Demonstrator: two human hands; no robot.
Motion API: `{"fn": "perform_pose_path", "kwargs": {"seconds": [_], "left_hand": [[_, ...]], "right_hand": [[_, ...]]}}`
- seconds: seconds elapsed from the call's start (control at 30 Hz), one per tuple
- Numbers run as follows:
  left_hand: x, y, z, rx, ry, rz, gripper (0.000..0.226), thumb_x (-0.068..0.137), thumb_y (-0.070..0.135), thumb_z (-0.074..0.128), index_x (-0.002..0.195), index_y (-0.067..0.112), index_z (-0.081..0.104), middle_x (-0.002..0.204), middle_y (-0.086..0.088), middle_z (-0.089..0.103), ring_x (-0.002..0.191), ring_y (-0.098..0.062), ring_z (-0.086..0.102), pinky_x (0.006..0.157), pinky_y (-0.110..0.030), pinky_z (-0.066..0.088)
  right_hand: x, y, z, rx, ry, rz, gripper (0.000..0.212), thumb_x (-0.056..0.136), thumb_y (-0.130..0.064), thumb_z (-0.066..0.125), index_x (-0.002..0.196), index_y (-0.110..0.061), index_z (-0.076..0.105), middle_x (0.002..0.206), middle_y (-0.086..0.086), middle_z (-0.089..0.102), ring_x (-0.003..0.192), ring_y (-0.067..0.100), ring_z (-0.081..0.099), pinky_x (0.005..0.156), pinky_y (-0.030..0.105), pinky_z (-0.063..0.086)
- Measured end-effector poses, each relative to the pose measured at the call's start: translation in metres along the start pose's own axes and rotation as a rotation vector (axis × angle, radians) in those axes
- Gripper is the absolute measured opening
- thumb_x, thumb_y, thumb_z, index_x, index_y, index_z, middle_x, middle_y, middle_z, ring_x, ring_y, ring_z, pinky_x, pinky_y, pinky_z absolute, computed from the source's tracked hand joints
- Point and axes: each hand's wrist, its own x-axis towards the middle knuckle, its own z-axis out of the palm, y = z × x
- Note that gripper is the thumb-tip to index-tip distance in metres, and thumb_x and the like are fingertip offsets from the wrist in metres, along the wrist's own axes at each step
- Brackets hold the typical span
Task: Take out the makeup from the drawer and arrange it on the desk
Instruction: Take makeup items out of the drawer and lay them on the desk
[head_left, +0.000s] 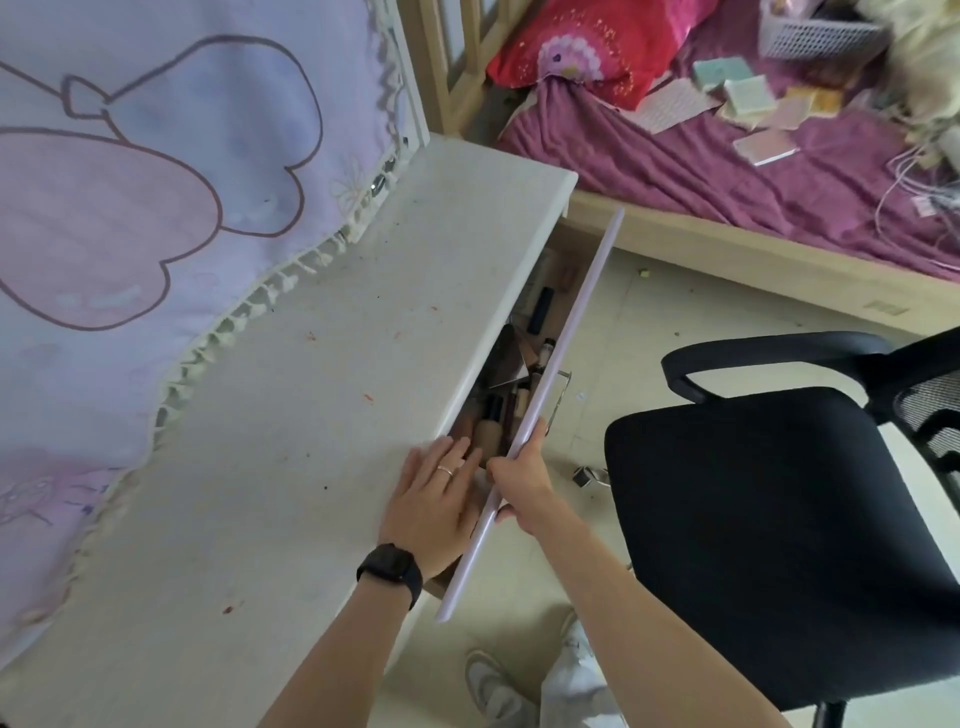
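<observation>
The drawer (571, 364) under the white desk (311, 441) stands partly pulled out, its pale front panel running diagonally. Inside it lie makeup items: a beige foundation bottle (488, 431), dark tubes (543, 309) and a shiny compact (511, 361). My right hand (519, 480) grips the top edge of the drawer front near its lower end. With straight fingers, my left hand (434, 501) reaches over the desk edge into the drawer gap; the fingertips are near the foundation bottle. A black watch sits on that wrist.
A pink and lilac fringed cloth (130, 234) covers the desk's left part. A black office chair (779, 530) stands close on the right. Behind it is a bed (727, 171) with purple sheets, a red pillow and small boxes. My shoes show on the tiled floor below.
</observation>
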Motion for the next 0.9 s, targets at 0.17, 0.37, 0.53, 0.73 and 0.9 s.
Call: {"fn": "perform_pose_path", "kwargs": {"seconds": [0.17, 0.37, 0.53, 0.73, 0.9], "left_hand": [[0.006, 0.023, 0.006, 0.264, -0.314, 0.014, 0.079, 0.096, 0.019, 0.043, 0.158, 0.026, -0.007, 0.166, -0.001, -0.009, 0.153, -0.023, -0.012, 0.111, -0.066, -0.021], [0.018, 0.043, 0.027, 0.337, -0.407, 0.180, 0.069, 0.103, 0.020, 0.042, 0.158, 0.025, 0.002, 0.167, -0.005, -0.003, 0.153, -0.029, -0.004, 0.119, -0.057, -0.012], [0.023, 0.051, 0.045, 0.267, -0.386, 0.215, 0.059, 0.083, 0.021, 0.072, 0.140, 0.022, 0.053, 0.147, -0.012, 0.050, 0.138, -0.032, 0.044, 0.117, -0.051, 0.015], [0.029, 0.049, 0.051, 0.331, -0.439, 0.177, 0.057, 0.070, 0.019, 0.082, 0.124, 0.024, 0.064, 0.129, -0.012, 0.064, 0.126, -0.030, 0.056, 0.108, -0.051, 0.040], [0.032, 0.044, 0.047, 0.321, -0.375, 0.205, 0.052, 0.077, 0.017, 0.075, 0.126, 0.022, 0.058, 0.126, -0.011, 0.061, 0.121, -0.031, 0.055, 0.108, -0.050, 0.038]], "right_hand": [[0.003, 0.017, -0.022, -0.011, 0.020, -0.012, 0.101, 0.092, -0.002, 0.049, 0.154, -0.041, -0.021, 0.099, 0.007, 0.057, 0.072, 0.027, 0.057, 0.064, 0.042, 0.057], [0.009, 0.043, -0.049, 0.039, 0.020, -0.037, 0.102, 0.090, -0.003, 0.050, 0.154, -0.045, -0.017, 0.091, 0.004, 0.057, 0.073, 0.025, 0.059, 0.062, 0.040, 0.053], [0.020, 0.057, -0.057, 0.061, 0.016, -0.051, 0.103, 0.087, -0.001, 0.052, 0.153, -0.049, -0.011, 0.089, 0.005, 0.060, 0.074, 0.027, 0.061, 0.065, 0.047, 0.058], [0.027, 0.063, -0.060, 0.064, 0.014, -0.068, 0.098, 0.088, -0.002, 0.053, 0.155, -0.045, -0.003, 0.100, 0.008, 0.058, 0.076, 0.026, 0.061, 0.062, 0.043, 0.058], [0.025, 0.057, -0.054, 0.060, 0.013, -0.078, 0.101, 0.088, -0.001, 0.053, 0.155, -0.043, -0.008, 0.112, 0.013, 0.057, 0.077, 0.027, 0.062, 0.065, 0.047, 0.059]]}}
